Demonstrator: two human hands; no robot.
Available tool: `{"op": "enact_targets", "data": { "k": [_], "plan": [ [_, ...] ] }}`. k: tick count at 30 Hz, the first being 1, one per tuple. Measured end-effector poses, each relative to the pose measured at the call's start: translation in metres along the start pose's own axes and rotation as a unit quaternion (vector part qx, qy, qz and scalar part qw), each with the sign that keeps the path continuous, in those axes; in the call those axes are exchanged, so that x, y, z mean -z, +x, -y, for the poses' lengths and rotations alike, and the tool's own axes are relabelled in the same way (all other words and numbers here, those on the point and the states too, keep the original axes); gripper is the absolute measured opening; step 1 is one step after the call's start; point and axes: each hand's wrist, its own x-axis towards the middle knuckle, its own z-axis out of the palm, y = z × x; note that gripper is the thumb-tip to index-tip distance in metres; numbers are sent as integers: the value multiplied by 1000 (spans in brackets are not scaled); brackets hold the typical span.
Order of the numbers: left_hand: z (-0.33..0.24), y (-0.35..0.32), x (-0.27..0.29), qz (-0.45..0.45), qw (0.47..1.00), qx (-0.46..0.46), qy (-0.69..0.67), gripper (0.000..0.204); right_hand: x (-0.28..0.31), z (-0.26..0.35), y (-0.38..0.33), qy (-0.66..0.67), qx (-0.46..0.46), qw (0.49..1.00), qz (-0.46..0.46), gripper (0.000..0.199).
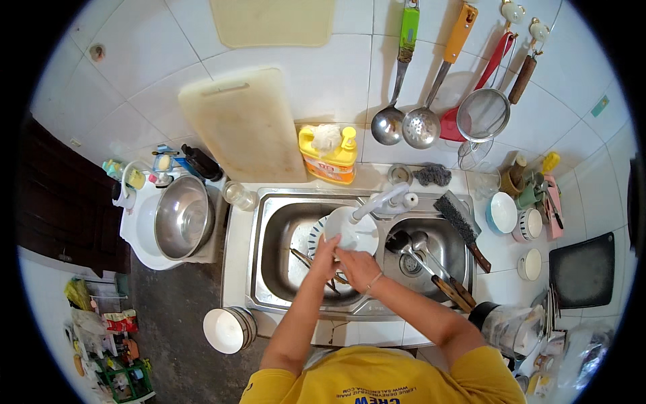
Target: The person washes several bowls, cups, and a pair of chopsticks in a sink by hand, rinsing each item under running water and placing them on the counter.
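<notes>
Over the left basin (272, 259) of the steel double sink, my hands hold a white bowl (361, 241) beneath the faucet (382, 200). My left hand (324, 259) grips the bowl's near left edge. Close beside it, my right hand (359, 269) has its fingers closed at the near edge; the fingertips are partly hidden. A white plate with dark stripes (315, 233) shows partly behind the bowl. Chopsticks (301, 257) lie lower in the same basin, partly covered by my hands. Two ladles (420, 244) rest in the right basin, their wooden handles over its near edge.
A cleaver (461, 222) lies at the sink's right edge, with bowls (501, 212) beyond. Stacked bowls (225, 330) stand at the near left. A steel basin (183, 217) sits further left. A yellow jug (328, 158) and cutting board (239, 128) stand behind the sink.
</notes>
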Motion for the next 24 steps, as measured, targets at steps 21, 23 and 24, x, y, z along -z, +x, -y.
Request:
{"op": "enact_targets", "data": {
  "k": [21, 23, 24],
  "plan": [
    [21, -4, 19, -52, 996, 50, -59, 56, 8, -124, 7, -189, 16, 982, -21, 33],
    [23, -3, 17, -55, 994, 53, -80, 58, 3, -135, 13, -234, -20, 968, -91, 37],
    [26, -2, 16, -54, 994, 52, -84, 58, 1, -136, 9, -244, -31, 967, -68, 40]
  ]
}}
